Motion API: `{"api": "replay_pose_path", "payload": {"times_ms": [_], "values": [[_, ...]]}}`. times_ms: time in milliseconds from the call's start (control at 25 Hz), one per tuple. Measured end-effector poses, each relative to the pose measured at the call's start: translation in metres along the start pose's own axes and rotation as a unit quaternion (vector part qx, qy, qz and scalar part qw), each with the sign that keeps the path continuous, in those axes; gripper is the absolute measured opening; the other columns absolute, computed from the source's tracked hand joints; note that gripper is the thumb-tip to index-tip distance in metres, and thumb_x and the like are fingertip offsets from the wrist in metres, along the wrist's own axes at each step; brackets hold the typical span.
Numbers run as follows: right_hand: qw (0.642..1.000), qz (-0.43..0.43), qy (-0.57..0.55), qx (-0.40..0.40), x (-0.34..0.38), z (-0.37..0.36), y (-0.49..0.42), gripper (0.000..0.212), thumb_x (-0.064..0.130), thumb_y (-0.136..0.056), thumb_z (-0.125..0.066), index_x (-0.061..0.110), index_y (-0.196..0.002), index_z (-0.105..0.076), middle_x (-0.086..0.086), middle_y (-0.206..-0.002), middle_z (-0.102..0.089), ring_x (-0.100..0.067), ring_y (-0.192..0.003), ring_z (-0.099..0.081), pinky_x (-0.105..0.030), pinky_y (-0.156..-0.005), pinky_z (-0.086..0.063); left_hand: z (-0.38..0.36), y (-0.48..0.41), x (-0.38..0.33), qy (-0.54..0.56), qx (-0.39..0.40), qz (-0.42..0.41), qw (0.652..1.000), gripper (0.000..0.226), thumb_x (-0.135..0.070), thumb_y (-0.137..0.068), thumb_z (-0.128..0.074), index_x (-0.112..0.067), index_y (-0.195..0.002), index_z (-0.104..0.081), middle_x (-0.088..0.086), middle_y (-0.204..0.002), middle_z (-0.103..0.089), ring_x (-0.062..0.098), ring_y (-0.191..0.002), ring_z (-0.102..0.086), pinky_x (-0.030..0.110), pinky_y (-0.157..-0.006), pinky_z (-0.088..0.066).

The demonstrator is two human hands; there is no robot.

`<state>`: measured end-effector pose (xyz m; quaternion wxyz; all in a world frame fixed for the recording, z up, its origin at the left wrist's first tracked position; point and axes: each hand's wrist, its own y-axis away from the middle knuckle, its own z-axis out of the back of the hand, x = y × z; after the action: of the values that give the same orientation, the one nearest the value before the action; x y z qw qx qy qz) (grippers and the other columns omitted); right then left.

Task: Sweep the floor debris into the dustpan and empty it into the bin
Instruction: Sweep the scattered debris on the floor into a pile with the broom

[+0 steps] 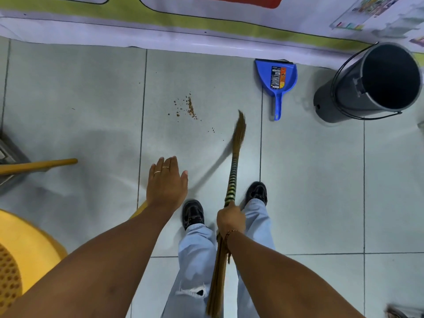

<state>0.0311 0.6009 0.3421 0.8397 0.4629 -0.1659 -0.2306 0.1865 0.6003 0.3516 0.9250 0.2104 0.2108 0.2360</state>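
Right hand (230,220) is fisted around the grass broom (232,180) at the banded part of the handle; left hand (166,183) is empty, palm down, fingers spread flat, hovering over the tile. Broom's long axis runs nearly straight away from the body, tilted slightly right at the far end, with the blurred tip up ahead of the right shoe (257,192); can't tell if the tip is touching the floor. Key relation: the debris (189,106), a small brown crumb cluster with a few strays trailing toward the broom, lies ahead and to the left of the broom tip, so the tip sits between debris and the blue dustpan (277,79). The dustpan is ahead and right, lying flat near the banner edge (160,40), handle pointing back toward the person, mouth facing away toward the wall. As I read it, the broom has to get to the far-left side of the crumbs and pull right, and the pan's mouth is facing the wrong way for that, so it needs turning or picking up. Left hand is nearer the debris; right hand is on the pan's side but busy. The dark grey bin (371,83) is right of the pan, well apart from the crumbs, mouth open. A yellow plastic chair (20,246) and a wooden stick (39,165) sit left, clear of the sweep path. Nothing lies between debris and pan.
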Motion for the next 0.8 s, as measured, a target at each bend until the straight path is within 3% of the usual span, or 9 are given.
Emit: {"api": "replay_pose_path", "payload": {"times_ms": [120, 440, 680, 800], "values": [[0.998, 0.000, 0.000, 0.058, 0.008, -0.024, 0.012, 0.032, 0.013, -0.094, -0.038, 0.004, -0.123, -0.050, -0.019, -0.124, -0.060, -0.035, -0.113, -0.057, -0.036, -0.092, -0.047, -0.005, -0.001, 0.008, -0.010, -0.008, -0.005, 1.000, 0.049, -0.023, -0.092, -0.046, 0.005, -0.132, -0.039, 0.026, -0.134, -0.051, 0.038, -0.134, -0.036, 0.050, -0.113, -0.026], [0.994, 0.040, -0.044, 0.096, 0.073, -0.036, 0.007, 0.036, 0.015, -0.096, -0.038, 0.003, -0.128, -0.049, -0.017, -0.128, -0.057, -0.033, -0.118, -0.053, -0.035, -0.095, -0.046, 0.006, 0.000, 0.026, -0.040, -0.002, 0.017, 0.999, 0.050, -0.027, -0.093, -0.042, 0.002, -0.133, -0.037, 0.025, -0.138, -0.047, 0.037, -0.135, -0.034, 0.048, -0.114, -0.024], [0.987, 0.088, -0.132, -0.005, 0.078, 0.001, 0.014, 0.041, 0.019, -0.098, -0.037, 0.018, -0.138, -0.045, -0.017, -0.119, -0.065, -0.035, -0.110, -0.059, -0.038, -0.094, -0.049, 0.027, -0.017, 0.011, -0.042, -0.007, -0.009, 0.999, 0.048, -0.025, -0.093, -0.046, 0.005, -0.131, -0.041, 0.027, -0.134, -0.051, 0.040, -0.132, -0.038, 0.051, -0.112, -0.027], [0.986, 0.058, -0.138, -0.074, 0.068, 0.043, -0.010, 0.040, 0.017, -0.098, -0.038, 0.015, -0.137, -0.046, -0.019, -0.119, -0.065, -0.036, -0.110, -0.059, -0.036, -0.090, -0.048, 0.034, -0.032, -0.014, -0.036, -0.013, -0.021, 0.999, 0.049, -0.025, -0.092, -0.047, 0.005, -0.130, -0.042, 0.028, -0.131, -0.053, 0.041, -0.131, -0.039, 0.051, -0.112, -0.028]]}}
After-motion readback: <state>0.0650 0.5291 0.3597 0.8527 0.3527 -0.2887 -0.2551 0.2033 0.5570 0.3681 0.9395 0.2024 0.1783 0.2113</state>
